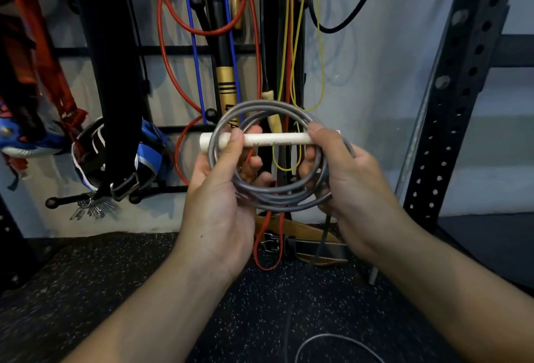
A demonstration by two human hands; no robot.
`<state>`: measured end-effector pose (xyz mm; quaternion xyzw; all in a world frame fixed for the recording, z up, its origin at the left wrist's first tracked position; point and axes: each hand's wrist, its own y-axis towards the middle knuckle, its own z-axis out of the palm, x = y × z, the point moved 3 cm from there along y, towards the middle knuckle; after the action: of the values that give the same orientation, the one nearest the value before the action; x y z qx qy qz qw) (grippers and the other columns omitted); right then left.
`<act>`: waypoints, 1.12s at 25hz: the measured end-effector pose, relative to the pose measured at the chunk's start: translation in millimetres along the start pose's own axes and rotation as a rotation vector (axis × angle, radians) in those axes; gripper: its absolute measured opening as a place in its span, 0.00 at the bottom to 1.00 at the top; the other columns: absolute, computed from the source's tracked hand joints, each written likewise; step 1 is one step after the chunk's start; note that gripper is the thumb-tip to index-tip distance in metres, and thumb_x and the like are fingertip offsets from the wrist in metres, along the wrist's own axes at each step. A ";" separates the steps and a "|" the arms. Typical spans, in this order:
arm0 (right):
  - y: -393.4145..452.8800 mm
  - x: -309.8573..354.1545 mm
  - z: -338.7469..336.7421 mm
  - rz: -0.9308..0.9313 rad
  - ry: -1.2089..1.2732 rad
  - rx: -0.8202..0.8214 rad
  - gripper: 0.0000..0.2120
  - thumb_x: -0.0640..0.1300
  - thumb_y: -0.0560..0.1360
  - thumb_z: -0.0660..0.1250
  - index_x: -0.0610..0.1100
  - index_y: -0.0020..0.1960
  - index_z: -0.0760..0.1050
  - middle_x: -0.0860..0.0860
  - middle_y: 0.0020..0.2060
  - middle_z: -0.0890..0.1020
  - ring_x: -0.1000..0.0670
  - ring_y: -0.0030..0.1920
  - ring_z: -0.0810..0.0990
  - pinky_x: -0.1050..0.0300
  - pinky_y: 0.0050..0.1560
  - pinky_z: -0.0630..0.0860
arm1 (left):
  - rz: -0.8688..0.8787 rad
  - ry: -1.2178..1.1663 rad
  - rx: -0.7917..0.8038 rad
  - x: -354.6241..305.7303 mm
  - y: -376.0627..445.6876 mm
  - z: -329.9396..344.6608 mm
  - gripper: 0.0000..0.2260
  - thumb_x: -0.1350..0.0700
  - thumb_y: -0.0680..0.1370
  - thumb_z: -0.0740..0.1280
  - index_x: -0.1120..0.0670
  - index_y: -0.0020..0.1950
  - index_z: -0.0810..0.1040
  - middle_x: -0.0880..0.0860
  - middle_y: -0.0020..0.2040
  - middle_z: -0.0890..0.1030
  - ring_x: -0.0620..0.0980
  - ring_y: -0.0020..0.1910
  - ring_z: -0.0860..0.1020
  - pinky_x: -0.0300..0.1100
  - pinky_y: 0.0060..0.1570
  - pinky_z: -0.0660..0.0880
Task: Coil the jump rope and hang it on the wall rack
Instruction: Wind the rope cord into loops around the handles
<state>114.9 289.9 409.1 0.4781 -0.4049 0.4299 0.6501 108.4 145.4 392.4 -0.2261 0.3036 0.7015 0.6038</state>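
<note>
Head view: both hands hold a grey jump rope (277,189) wound into several round loops, raised in front of the wall rack (173,50). The left hand (219,198) pinches the coil's left side and the white handle (260,140) lying level across its top. The right hand (349,180) is closed around the coil's right side and the handle's other end. A loose grey strand (332,339) lies on the speckled floor (115,290) nearby. Red, blue, yellow and black ropes hang behind; a leather belt (306,244) lies below.

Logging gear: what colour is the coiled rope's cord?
Grey cord, white handle; head view.
</note>
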 end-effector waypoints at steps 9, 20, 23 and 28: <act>10.9 37.1 -15.0 -0.267 -0.664 0.477 0.13 0.49 0.79 0.68 0.43 0.39 0.79 0.52 0.26 0.74 0.57 0.25 0.69 0.65 0.27 0.66 | 0.218 1.149 0.547 -54.8 13.9 5.9 0.40 0.44 0.62 0.83 0.35 0.71 0.70 0.40 0.65 0.82 0.39 0.65 0.80 0.49 0.66 0.76; -11.4 47.0 -8.3 -0.359 -1.227 0.707 0.23 0.68 0.73 0.66 0.50 0.41 0.86 0.49 0.30 0.82 0.54 0.27 0.74 0.63 0.28 0.69 | -0.008 1.516 0.876 -17.5 -7.4 14.5 0.18 0.41 0.65 0.74 0.52 0.45 0.80 0.51 0.31 0.85 0.48 0.29 0.85 0.42 0.32 0.79; -4.5 55.9 -22.0 -0.312 -1.229 0.583 0.31 0.73 0.69 0.60 0.48 0.34 0.84 0.50 0.24 0.80 0.57 0.20 0.70 0.67 0.25 0.66 | -0.002 1.585 0.833 -27.1 -5.6 8.7 0.20 0.36 0.66 0.71 0.51 0.45 0.82 0.52 0.29 0.85 0.46 0.26 0.82 0.41 0.31 0.78; 17.7 47.9 -58.7 -0.175 -0.703 0.379 0.34 0.73 0.73 0.60 0.42 0.30 0.78 0.49 0.22 0.66 0.48 0.24 0.67 0.59 0.31 0.70 | 0.197 1.203 0.568 -49.4 0.9 7.8 0.17 0.40 0.72 0.66 0.54 0.41 0.80 0.52 0.25 0.80 0.46 0.22 0.76 0.40 0.28 0.77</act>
<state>119.5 358.0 446.2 0.7400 -0.4739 0.2505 0.4063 116.3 115.8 431.9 -0.3812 0.7792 0.3979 0.2988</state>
